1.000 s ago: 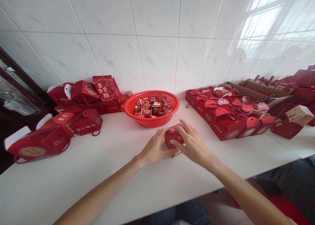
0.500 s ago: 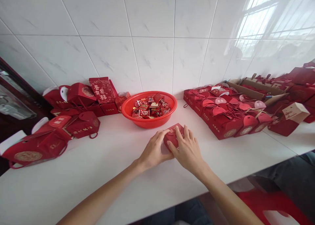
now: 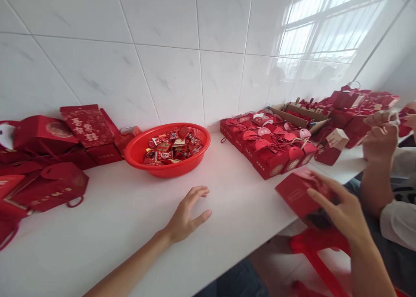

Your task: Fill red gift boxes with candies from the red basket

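My right hand grips a closed red box, lifted over the counter's front edge at the right. With fingers apart and nothing in it, my left hand hovers over the white counter near the middle. Beyond that hand sits a red plastic basket of small wrapped sweets. Rows of closed red boxes stand behind the held box, against the tiled wall.
More red boxes crowd the left side. An open carton and piled boxes are at the back right. At the far right are another person's hands. A red stool stands below the counter.
The red box has moved right, from between both hands into my right hand alone. My left hand has let go of it. The view has turned right, bringing another person's hands into sight.
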### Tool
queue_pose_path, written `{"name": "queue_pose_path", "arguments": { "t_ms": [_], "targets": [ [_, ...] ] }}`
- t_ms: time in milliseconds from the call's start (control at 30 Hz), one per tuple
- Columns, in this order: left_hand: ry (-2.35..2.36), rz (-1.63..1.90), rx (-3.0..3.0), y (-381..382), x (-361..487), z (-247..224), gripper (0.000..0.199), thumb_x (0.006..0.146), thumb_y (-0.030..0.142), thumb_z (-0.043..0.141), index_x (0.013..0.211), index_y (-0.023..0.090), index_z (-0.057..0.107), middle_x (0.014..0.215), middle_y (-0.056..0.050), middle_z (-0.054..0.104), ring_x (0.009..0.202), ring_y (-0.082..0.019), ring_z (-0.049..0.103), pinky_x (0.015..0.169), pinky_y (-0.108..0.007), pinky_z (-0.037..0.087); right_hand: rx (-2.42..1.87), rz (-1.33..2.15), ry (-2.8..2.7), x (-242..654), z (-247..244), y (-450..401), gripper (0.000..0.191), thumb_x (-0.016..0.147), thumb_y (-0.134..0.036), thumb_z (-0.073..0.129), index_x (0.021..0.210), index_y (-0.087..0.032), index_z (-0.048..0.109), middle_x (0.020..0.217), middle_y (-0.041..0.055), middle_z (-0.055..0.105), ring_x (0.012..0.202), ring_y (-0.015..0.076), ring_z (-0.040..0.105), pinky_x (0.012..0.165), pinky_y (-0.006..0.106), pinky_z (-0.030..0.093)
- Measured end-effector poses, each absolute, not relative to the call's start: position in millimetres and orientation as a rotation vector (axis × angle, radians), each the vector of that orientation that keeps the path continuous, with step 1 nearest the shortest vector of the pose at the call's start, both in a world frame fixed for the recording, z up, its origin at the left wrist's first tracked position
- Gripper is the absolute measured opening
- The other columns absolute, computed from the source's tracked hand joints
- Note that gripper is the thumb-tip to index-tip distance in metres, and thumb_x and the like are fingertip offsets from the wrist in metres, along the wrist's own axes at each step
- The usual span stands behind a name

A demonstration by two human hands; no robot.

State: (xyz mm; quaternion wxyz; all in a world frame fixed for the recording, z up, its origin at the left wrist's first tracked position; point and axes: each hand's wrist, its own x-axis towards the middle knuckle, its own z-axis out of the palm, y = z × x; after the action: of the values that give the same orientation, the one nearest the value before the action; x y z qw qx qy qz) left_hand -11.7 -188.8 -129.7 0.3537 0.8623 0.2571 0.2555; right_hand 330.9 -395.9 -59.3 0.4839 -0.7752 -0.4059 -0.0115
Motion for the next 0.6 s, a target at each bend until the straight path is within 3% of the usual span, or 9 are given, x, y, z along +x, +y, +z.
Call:
{"name": "queue_pose_path", "arguments": {
  "t_ms": [100, 200, 500, 600],
  "targets": [
    [0.645, 0.69, 2.279, -188.1, -11.2, -135.8, 0.041, 0.091, 0.043, 0.058, 0.129, 0.027, 0.055, 0.139, -0.01, 0.053, 0.118, -0.025, 0.06, 0.106, -0.046, 0.049, -2.043, -0.189, -0.702, 383.4, -60.7, -398.0, 0.071, 0.067, -0.06, 0.067, 0.124, -0.018, 0.068, 0.122, 0.017, 0.069, 0.116, 0.0395, 0.062, 0.103, 0.053, 0.044],
    [0.646, 0.724, 2.309, -187.8, -12.2, -138.9, 0.038, 0.092, 0.041, 0.057, 0.128, 0.028, 0.057, 0.138, -0.009, 0.054, 0.113, -0.023, 0.063, 0.103, -0.043, 0.052, -2.147, -0.2, -0.707, 426.8, -65.3, -388.7, 0.086, 0.058, -0.058, 0.068, 0.132, -0.014, 0.062, 0.127, 0.0174, 0.066, 0.118, 0.0411, 0.059, 0.104, 0.054, 0.042],
    [0.638, 0.685, 2.291, -189.2, -11.6, -134.8, 0.034, 0.092, 0.036, 0.059, 0.125, 0.028, 0.058, 0.139, -0.009, 0.053, 0.107, -0.021, 0.067, 0.099, -0.041, 0.056, -2.275, -0.166, -0.882, 478.6, -73.5, -357.6, 0.066, 0.089, -0.035, 0.062, 0.147, -0.006, 0.049, 0.154, 0.0254, 0.04, 0.147, 0.0301, 0.033, 0.109, 0.04, 0.033],
    [0.628, 0.673, 2.269, -190.1, -11.0, -132.5, 0.033, 0.092, 0.035, 0.059, 0.123, 0.026, 0.059, 0.138, -0.01, 0.052, 0.111, -0.023, 0.065, 0.1, -0.041, 0.055, -2.365, -0.413, -0.924, 484.7, -78.2, -349.1, 0.059, 0.092, -0.039, 0.063, 0.141, -0.006, 0.057, 0.146, 0.0275, 0.049, 0.14, 0.0287, 0.044, 0.098, 0.037, 0.041]
  ]
}}
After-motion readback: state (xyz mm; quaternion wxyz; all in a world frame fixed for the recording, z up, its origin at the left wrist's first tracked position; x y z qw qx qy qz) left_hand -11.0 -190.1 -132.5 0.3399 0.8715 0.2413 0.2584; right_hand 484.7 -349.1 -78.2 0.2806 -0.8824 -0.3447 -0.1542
